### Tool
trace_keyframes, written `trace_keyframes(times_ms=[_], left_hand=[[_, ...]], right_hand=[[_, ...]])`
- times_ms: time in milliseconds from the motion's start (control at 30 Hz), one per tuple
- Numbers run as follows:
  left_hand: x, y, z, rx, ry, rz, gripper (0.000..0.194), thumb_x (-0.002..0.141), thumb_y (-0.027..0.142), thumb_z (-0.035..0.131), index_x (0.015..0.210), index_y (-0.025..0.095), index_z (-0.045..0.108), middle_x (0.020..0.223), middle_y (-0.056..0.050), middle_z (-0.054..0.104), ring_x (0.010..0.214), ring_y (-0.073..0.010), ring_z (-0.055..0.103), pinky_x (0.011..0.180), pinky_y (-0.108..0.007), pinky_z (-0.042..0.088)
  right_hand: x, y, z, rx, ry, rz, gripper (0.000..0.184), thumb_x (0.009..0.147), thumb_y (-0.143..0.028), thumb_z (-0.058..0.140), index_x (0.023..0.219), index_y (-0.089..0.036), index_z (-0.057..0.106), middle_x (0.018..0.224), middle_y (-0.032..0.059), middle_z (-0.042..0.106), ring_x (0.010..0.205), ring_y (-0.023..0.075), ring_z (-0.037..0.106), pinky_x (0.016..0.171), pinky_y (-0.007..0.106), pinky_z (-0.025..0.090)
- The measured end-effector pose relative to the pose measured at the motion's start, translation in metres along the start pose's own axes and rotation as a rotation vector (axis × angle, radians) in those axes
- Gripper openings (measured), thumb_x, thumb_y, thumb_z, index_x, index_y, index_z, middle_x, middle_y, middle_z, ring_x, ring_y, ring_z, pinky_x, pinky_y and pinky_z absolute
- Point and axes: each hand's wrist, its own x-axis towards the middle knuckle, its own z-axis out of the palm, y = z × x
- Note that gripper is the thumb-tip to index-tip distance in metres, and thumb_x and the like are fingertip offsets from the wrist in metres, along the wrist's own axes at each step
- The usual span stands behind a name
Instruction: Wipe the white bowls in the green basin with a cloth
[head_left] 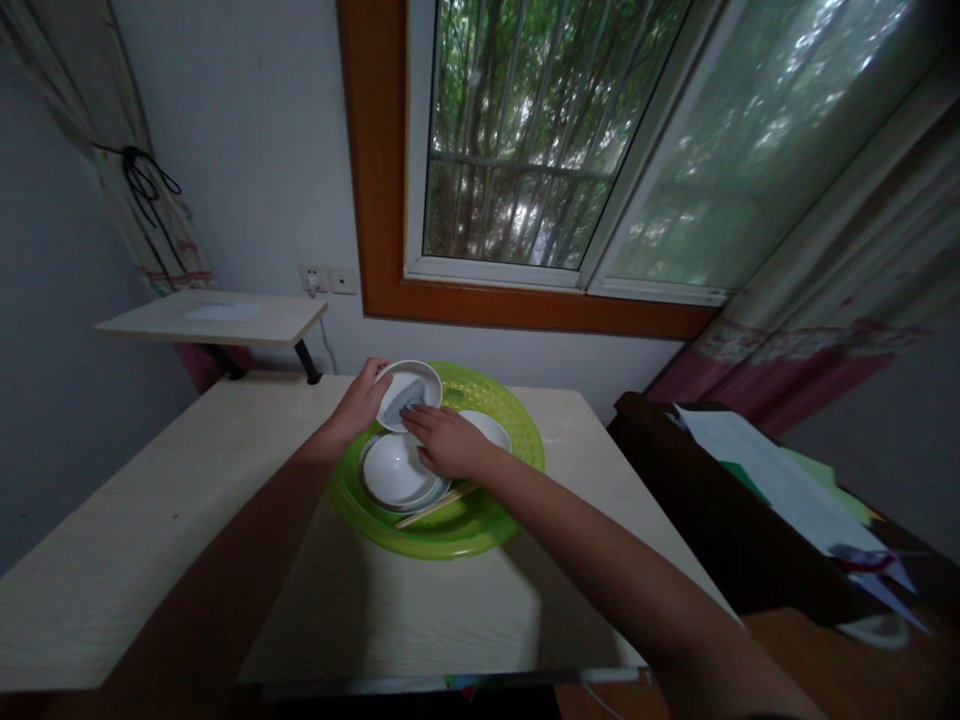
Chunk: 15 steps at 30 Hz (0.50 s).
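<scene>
My left hand (365,397) grips the rim of a white bowl (429,376), which is tilted toward me above a round green basin (450,543). Inside that bowl, my right hand (450,440) presses a greyish-blue cloth (405,400) with its fingertips. Below it in the basin, another white bowl (397,470) sits on what looks like a plate or further bowl. A third white bowl (491,428) lies partly behind my right hand. A pair of chopsticks (435,505) rests across the basin, partly under my right forearm.
The basin stands on a pale wooden table (187,500). A small raised shelf (217,318) is at the back left, near a wall socket (313,278). A window (525,140) is ahead. Papers (772,470) lie on dark furniture at the right.
</scene>
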Motion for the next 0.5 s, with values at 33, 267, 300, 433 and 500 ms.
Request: trace_keyframes(times_ms=[33,267,300,433,500], left_hand=[[0.0002,-0.0011,0.0001,0.001,-0.002,0.012,0.031,0.096,0.043,0.045,0.119,0.023,0.053,0.121,-0.010,0.066,0.115,-0.0261,0.062,0.107,-0.042,0.048],[0.0004,-0.0048,0.0021,0.023,-0.023,0.076,0.028,0.096,0.040,0.046,0.117,0.024,0.055,0.123,-0.009,0.066,0.121,-0.0259,0.062,0.111,-0.045,0.046],[0.0000,-0.0043,0.0022,0.024,-0.024,0.077,0.028,0.096,0.040,0.045,0.117,0.024,0.055,0.123,-0.009,0.066,0.121,-0.0259,0.062,0.111,-0.045,0.046],[-0.0014,-0.0012,0.0009,0.033,-0.027,0.091,0.029,0.097,0.039,0.046,0.119,0.023,0.055,0.125,-0.010,0.066,0.121,-0.0261,0.062,0.112,-0.045,0.046],[-0.0015,0.0003,0.0001,0.042,-0.023,0.093,0.030,0.096,0.038,0.046,0.120,0.022,0.055,0.125,-0.011,0.066,0.121,-0.0269,0.061,0.112,-0.047,0.046]], right_hand=[[-0.0001,0.0006,0.0001,0.042,-0.002,-0.030,0.062,0.096,-0.025,0.060,0.155,-0.007,0.050,0.164,0.0198,0.046,0.152,0.0316,0.044,0.122,0.047,0.041],[-0.0017,-0.0034,-0.0069,0.242,-0.024,-0.170,0.086,0.091,-0.023,0.066,0.166,-0.008,0.026,0.173,0.0205,0.028,0.159,0.0292,0.032,0.125,0.046,0.038],[-0.0020,-0.0043,-0.0075,0.248,-0.030,-0.172,0.088,0.091,-0.025,0.067,0.167,-0.008,0.024,0.173,0.0205,0.027,0.159,0.0294,0.031,0.125,0.046,0.038],[-0.0016,-0.0037,-0.0051,0.213,-0.038,-0.159,0.085,0.094,-0.029,0.067,0.166,-0.006,0.027,0.171,0.0215,0.031,0.157,0.0302,0.036,0.124,0.044,0.040],[-0.0002,-0.0014,-0.0016,0.166,-0.026,-0.126,0.076,0.098,-0.032,0.064,0.163,-0.008,0.035,0.168,0.0204,0.039,0.154,0.0295,0.042,0.123,0.044,0.041]])
